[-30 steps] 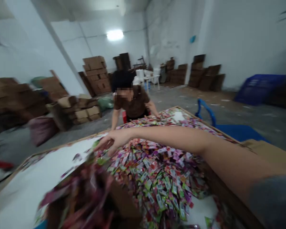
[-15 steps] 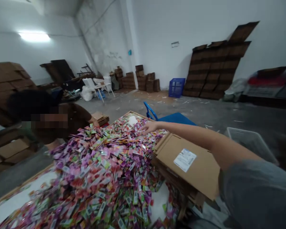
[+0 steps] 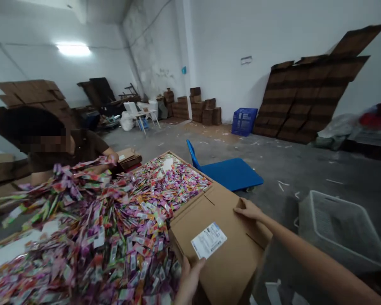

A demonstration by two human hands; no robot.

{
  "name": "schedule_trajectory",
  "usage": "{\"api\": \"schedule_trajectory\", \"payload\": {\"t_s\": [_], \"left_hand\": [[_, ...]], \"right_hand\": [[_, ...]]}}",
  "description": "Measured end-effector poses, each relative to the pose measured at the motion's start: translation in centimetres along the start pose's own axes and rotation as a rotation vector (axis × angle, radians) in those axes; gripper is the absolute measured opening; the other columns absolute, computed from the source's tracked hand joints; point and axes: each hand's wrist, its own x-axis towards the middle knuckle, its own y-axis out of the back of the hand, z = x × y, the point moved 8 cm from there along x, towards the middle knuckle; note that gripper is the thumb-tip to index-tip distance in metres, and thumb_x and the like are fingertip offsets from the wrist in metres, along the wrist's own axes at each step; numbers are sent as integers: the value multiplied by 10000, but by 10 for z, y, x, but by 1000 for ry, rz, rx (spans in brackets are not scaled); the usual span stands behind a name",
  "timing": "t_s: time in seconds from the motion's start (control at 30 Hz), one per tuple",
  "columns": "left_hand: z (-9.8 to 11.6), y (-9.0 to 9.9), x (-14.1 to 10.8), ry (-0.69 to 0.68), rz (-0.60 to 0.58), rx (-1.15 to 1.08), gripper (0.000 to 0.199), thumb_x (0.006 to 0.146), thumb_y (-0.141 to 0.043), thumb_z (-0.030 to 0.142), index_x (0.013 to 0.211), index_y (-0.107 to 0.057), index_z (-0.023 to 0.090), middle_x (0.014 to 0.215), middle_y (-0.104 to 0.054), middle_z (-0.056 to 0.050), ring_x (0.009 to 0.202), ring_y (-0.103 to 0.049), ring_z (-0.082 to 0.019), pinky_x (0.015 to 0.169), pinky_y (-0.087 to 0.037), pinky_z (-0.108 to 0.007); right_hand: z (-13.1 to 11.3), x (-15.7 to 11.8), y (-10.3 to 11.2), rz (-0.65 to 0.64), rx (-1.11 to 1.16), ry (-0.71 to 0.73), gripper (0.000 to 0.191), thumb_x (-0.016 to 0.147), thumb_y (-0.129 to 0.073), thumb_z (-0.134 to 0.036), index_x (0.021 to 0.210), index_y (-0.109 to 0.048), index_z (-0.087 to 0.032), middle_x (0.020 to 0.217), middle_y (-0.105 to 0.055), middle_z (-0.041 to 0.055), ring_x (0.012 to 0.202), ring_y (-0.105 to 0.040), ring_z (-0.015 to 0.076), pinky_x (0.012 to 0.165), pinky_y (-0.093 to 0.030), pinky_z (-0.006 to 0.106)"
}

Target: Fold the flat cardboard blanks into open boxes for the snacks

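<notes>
A flat brown cardboard box (image 3: 228, 250) with a white shipping label (image 3: 208, 240) lies at the near right edge of the table. My left hand (image 3: 190, 275) grips its near left side, thumb on top close to the label. On the far right edge, my right hand (image 3: 249, 210) holds the cardboard, thumb on one side and fingers on the other. A large heap of small pink, purple and green packets (image 3: 114, 228) spreads to the left of the box. Across the heap, a person's arms (image 3: 109, 159) reach into the packets.
Beyond the table stands a blue platform trolley (image 3: 231, 173). A clear plastic crate (image 3: 343, 224) is on the floor at right. A blue crate (image 3: 244, 121) and stacked cardboard (image 3: 307, 97) are by the back wall. The table has a raised wooden rim (image 3: 190, 164).
My right hand has come back from the packets to the box, and my left hand has come into view on it. The other person's packets are lifted and spread leftward. The view has shifted right.
</notes>
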Motion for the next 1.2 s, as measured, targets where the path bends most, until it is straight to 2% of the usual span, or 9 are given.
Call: {"api": "schedule_trajectory", "payload": {"t_s": [0.2,0.3,0.43,0.57,0.7,0.8,0.93,1.03,1.2], "left_hand": [[51,2,-38,-146,162,-171,624,632,-722,332,1176,-452,192,1138,-630,-125,1071,-595,-267,873,-483,-345],[97,12,-59,-233,210,-314,494,622,-710,467,1011,-521,227,977,-663,-37,911,-627,-216,761,-495,-307],[199,27,-94,-600,162,-521,532,475,-772,560,832,-595,207,840,-651,15,844,-600,-166,737,-479,-251],[257,30,-114,-705,143,-312,532,445,-791,565,780,-629,185,509,-519,59,595,-559,-136,583,-425,-227],[257,10,-110,-598,-43,-10,563,454,-838,416,907,-618,165,598,-581,42,544,-504,-100,522,-353,-209],[255,11,-109,-566,-34,-17,660,436,-846,406,1001,-602,167,782,-635,4,686,-566,-124,616,-408,-226],[260,9,-109,-539,34,-88,758,418,-821,492,1065,-581,178,969,-663,-59,820,-613,-192,706,-460,-285],[270,-9,-118,-662,-5,28,649,604,-701,543,1152,-581,217,1252,-590,-93,1120,-548,-255,907,-430,-350],[270,-53,-165,-992,-64,727,433,669,-650,478,1010,-685,215,1145,-651,-112,1099,-551,-297,934,-401,-379]], "right_hand": [[13,10,0,-14,122,-55,569,693,-659,-499,1124,-582,-135,1128,-638,154,1047,-607,270,866,-481,350],[2,8,37,82,389,-31,564,690,-622,-589,1039,-554,-152,1043,-654,136,965,-620,256,799,-498,352],[-48,-10,108,166,832,257,548,659,-622,-645,976,-509,-212,961,-649,66,867,-608,218,718,-494,320],[-89,-30,149,302,908,423,602,633,-624,-665,1022,-517,-218,841,-592,20,829,-562,195,743,-462,319],[-95,-33,150,488,784,417,753,567,-654,-676,1132,-479,-209,900,-494,31,862,-520,214,823,-446,403],[-101,-44,152,507,650,483,898,578,-663,-640,1308,-362,-212,1088,-437,87,1042,-474,267,953,-377,486],[-129,-78,157,187,635,739,947,653,-643,-590,1405,-181,-244,1251,-385,109,1184,-419,281,1020,-329,482],[-147,-97,145,-185,646,866,1013,673,-652,-556,1433,-62,-242,1299,-400,119,1207,-451,269,1011,-366,434],[-121,-69,114,-143,628,606,1099,646,-639,-627,1432,-3,-198,1374,-374,178,1228,-461,284,1026,-364,452]]}}
